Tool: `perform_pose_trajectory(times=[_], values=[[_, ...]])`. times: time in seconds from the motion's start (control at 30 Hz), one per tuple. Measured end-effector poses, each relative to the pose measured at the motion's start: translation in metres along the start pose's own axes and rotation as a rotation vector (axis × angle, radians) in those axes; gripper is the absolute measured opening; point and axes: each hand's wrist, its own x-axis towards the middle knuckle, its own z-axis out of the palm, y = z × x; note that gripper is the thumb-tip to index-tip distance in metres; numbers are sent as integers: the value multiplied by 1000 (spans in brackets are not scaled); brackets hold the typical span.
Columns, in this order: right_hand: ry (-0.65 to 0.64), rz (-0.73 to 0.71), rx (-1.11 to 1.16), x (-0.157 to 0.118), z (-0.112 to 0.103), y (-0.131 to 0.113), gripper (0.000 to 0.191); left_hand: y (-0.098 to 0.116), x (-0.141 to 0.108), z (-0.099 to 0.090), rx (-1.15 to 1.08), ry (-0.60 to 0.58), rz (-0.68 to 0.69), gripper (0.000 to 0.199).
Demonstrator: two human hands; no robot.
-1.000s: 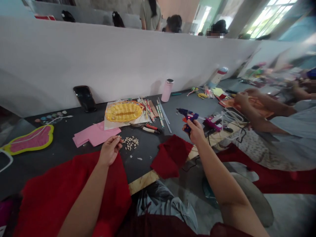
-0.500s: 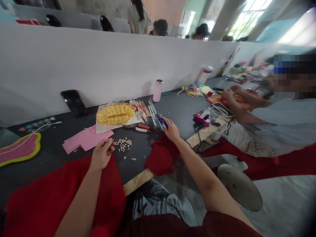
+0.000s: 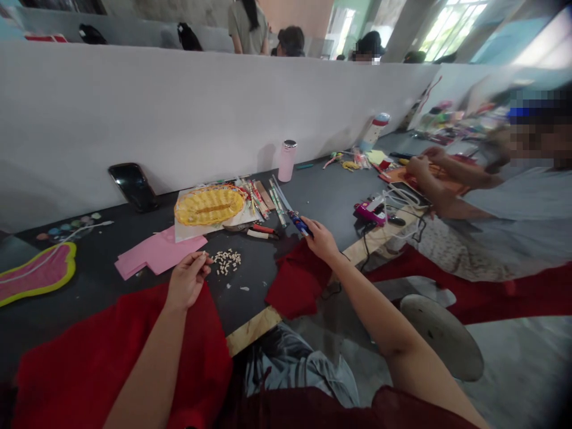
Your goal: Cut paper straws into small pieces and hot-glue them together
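My left hand (image 3: 190, 277) is closed in a pinch beside a pile of small pale pieces (image 3: 227, 261); a tiny pale piece shows at its fingertips. Farther right, my right hand (image 3: 322, 239) is wrapped round a blue glue gun (image 3: 300, 224), which points away from me over the dark table; its grip is hidden by my fingers. Pliers (image 3: 263, 232) with red and white handles lie just left of the glue gun. Below my right hand is a folded red cloth (image 3: 297, 283). A larger red cloth (image 3: 116, 351) lies under my left forearm.
A yellow woven basket (image 3: 210, 205) sits on white sheets, beside paper straws (image 3: 257, 199). Pink paper (image 3: 158, 253), a phone (image 3: 133, 186) and a pink bottle (image 3: 286, 161) are around. At right, a purple glue gun (image 3: 372, 211) with cords lies near a co-worker's hands (image 3: 424, 164).
My right hand has drawn the blue glue gun slightly toward me and to the right. My left hand keeps its pinch by the pile. The view has shifted a little.
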Motion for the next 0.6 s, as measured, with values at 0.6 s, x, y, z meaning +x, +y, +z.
perform_pose_trajectory(times=[0.6], values=[[24,-7,9,46,40,13,51,7,-6,7,5,-11,11,17]])
